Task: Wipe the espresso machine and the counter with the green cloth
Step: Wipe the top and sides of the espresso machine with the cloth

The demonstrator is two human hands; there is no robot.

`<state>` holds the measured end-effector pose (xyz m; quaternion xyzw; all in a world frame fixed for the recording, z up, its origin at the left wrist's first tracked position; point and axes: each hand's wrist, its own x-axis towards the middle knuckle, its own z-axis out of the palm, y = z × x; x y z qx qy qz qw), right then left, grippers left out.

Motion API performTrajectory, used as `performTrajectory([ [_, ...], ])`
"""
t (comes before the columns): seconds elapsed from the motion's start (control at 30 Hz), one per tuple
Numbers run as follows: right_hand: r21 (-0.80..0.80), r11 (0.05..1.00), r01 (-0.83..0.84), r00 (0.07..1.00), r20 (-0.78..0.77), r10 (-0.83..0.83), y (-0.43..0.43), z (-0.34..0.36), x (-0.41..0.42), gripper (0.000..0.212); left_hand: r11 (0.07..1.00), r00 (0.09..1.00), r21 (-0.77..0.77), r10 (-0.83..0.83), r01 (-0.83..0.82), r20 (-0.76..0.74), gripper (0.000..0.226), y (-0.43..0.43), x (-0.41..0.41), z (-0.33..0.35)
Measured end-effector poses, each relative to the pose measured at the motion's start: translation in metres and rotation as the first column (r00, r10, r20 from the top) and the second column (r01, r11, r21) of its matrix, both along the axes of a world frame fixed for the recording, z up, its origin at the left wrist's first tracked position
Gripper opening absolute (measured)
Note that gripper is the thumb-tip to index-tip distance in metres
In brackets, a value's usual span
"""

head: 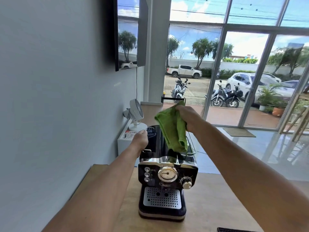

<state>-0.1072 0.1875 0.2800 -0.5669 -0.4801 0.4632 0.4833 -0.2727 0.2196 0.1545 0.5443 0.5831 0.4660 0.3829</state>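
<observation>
A: Scene?
B: Grey wall (58, 81) on my left, glass front (242, 72) ahead, wooden counter (217, 198) below.
A: Machine?
B: Espresso machine (168, 178) upright on the counter, dials facing me.
A: Cloth?
B: Green cloth (173, 129) hangs lengthwise, clamped in my right hand (189, 119), tip touching the machine top. Left hand (140, 138) rests at its rear-left corner; grip unclear.

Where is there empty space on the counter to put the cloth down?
Bare counter lies right of the espresso machine, up to the dark mat at the near edge. A narrower strip runs between the machine and the wall. The back left is crowded by the white fan.
</observation>
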Motion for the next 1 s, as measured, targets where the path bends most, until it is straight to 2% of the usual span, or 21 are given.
performTrajectory([
  [0.07, 0.035, 0.999, 0.025, 0.985, 0.171, -0.031, 0.023, -0.011, -0.01, 0.032, 1.0, 1.0, 0.005, -0.001, 0.001, 0.023, 0.032, 0.004, -0.001, -0.003],
  [0.13, 0.051, 0.996, -0.076, 0.913, 0.404, 0.049, 0.032, -0.025, -0.021, 0.06, 1.0, 0.999, 0.006, -0.013, 0.013, 0.047, 0.028, 0.006, -0.002, -0.005],
  [0.17, 0.012, 0.985, -0.172, 0.824, 0.55, 0.137, 0.034, -0.034, -0.026, 0.069, 1.0, 0.999, 0.01, -0.022, 0.022, 0.039, 0.028, 0.008, -0.003, -0.005],
  [0.23, -0.128, 0.938, -0.321, 0.524, 0.801, 0.289, 0.039, -0.054, -0.032, 0.073, 0.999, 0.999, 0.022, -0.028, 0.027, 0.042, 0.028, 0.01, -0.003, -0.006],
  [0.27, -0.159, 0.928, -0.336, 0.385, 0.877, 0.29, 0.042, -0.064, -0.033, 0.075, 0.999, 0.999, 0.033, -0.031, 0.03, 0.04, 0.027, 0.01, -0.003, -0.006],
  [0.3, -0.161, 0.93, -0.33, 0.293, 0.919, 0.263, 0.045, -0.072, -0.032, 0.074, 0.999, 0.999, 0.047, -0.03, 0.029, 0.033, 0.027, 0.009, -0.002, -0.005],
  [0.33, -0.153, 0.933, -0.327, 0.248, 0.938, 0.241, 0.045, -0.076, -0.031, 0.072, 0.998, 0.999, 0.055, -0.034, 0.033, 0.022, 0.029, 0.008, -0.001, -0.005],
  [0.4, -0.135, 0.92, -0.369, 0.213, 0.951, 0.225, 0.042, -0.079, -0.027, 0.062, 0.998, 0.999, 0.048, -0.033, 0.033, 0.001, 0.037, 0.008, -0.001, -0.003],
  [0.5, -0.127, 0.871, -0.474, 0.17, 0.958, 0.232, 0.019, -0.079, -0.025, 0.054, 0.999, 0.999, 0.021, -0.036, 0.036, -0.018, 0.037, 0.009, -0.003, -0.004],
  [0.6, -0.113, 0.84, -0.531, 0.164, 0.959, 0.232, -0.015, -0.08, -0.025, 0.051, 0.999, 0.999, -0.013, -0.048, 0.048, -0.006, 0.038, 0.006, -0.003, -0.003],
  [0.7, -0.085, 0.822, -0.563, 0.174, 0.96, 0.218, -0.051, -0.082, -0.023, 0.053, 0.998, 0.999, -0.029, -0.047, 0.047, -0.007, 0.041, 0.001, -0.003, 0.002],
  [0.8, -0.064, 0.819, -0.57, 0.178, 0.964, 0.199, -0.085, -0.088, -0.019, 0.064, 0.998, 0.998, -0.039, -0.058, 0.056, -0.039, 0.044, -0.004, -0.001, 0.005],
  [0.9, 0.026, 0.81, -0.586, 0.216, 0.968, 0.126, -0.102, -0.098, -0.012, 0.06, 0.998, 0.998, -0.035, -0.045, 0.043, -0.054, 0.044, -0.006, -0.002, 0.005],
  [1.0, 0.107, 0.77, -0.629, 0.331, 0.933, 0.141, -0.118, -0.101, -0.009, 0.054, 0.998, 0.996, -0.019, -0.06, 0.059, -0.061, 0.034, -0.005, -0.002, 0.004],
])
